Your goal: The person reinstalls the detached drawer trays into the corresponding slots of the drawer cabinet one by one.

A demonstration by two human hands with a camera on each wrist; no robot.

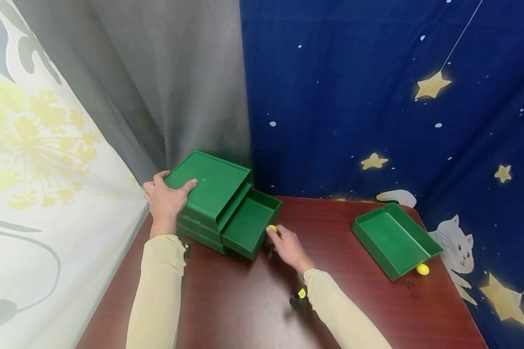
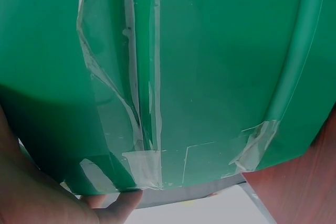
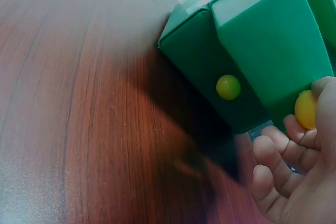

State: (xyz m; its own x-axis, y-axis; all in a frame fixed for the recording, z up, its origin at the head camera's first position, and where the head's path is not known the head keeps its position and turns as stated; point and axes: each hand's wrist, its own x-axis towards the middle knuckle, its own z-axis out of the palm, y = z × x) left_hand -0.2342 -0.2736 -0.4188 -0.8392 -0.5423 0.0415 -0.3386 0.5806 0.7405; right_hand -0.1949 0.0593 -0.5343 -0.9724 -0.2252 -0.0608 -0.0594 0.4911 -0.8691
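A green drawer cabinet [image 1: 209,182] stands at the left of the table, its side seams covered with clear tape in the left wrist view. My left hand [image 1: 165,201] grips its rear left edge, thumb on the top panel and fingers around the back. One drawer [image 1: 250,220] is pulled partway out below an upper slot that has no drawer in it. At its front my right hand [image 1: 290,247] pinches the drawer's round yellow knob [image 3: 305,109] between thumb and index finger, the other fingers loosely bent. Below, a second yellow knob [image 3: 228,87] sits on a closed drawer.
A separate green drawer [image 1: 393,237] lies on the right of the reddish-brown wooden table [image 1: 227,310], its yellow knob [image 1: 422,269] towards the right front. Behind the table hang a grey curtain [image 1: 201,87] and a dark blue star-patterned one [image 1: 314,121]; a pale patterned cloth [image 1: 57,194] hangs at the left.
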